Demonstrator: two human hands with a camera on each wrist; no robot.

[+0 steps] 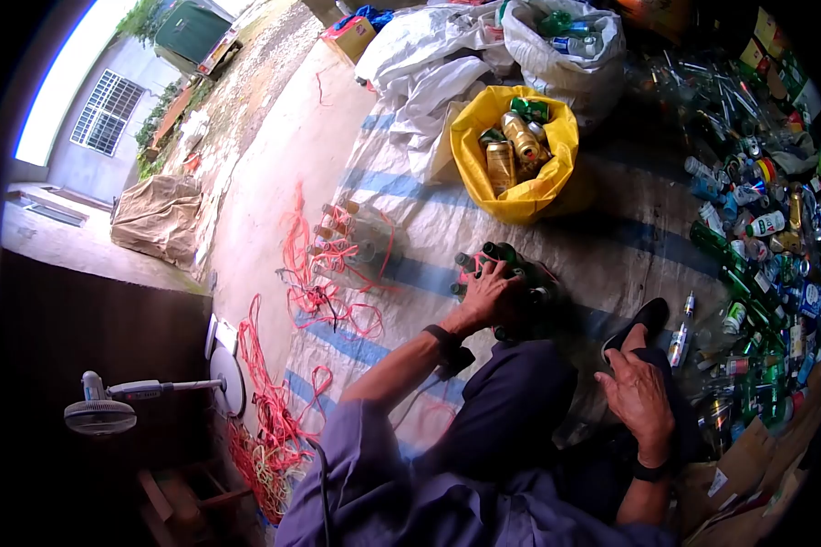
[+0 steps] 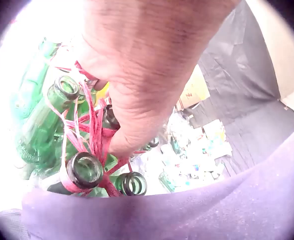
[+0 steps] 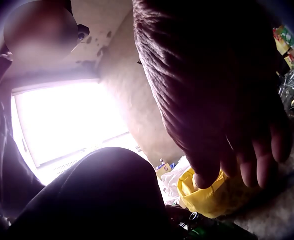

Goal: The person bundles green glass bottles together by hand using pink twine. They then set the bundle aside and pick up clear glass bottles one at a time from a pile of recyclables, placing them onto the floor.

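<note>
A cluster of green glass bottles (image 2: pixel 42 125) stands before the person, their necks bound together with pink plastic string (image 2: pixel 94 127). The left hand (image 1: pixel 494 294) reaches over the bottle tops from above. Seen from the left wrist, its thumb and fingers grip the string among the necks, the fingertips partly hidden behind the hand. The right hand (image 1: pixel 637 401) hangs by the right knee with loosely bent fingers and holds nothing. From the right wrist, the same hand (image 3: pixel 222 110) shows dark, its fingers pointing down.
Clear bottles (image 1: pixel 365 242) tied with pink string stand to the left, near loose string (image 1: pixel 260 401). A yellow sack (image 1: pixel 483 201) of cans and a white sack (image 1: pixel 602 77) stand ahead. Bottles and cans (image 1: pixel 766 273) pile up at right. A fan (image 1: pixel 100 415) is at lower left.
</note>
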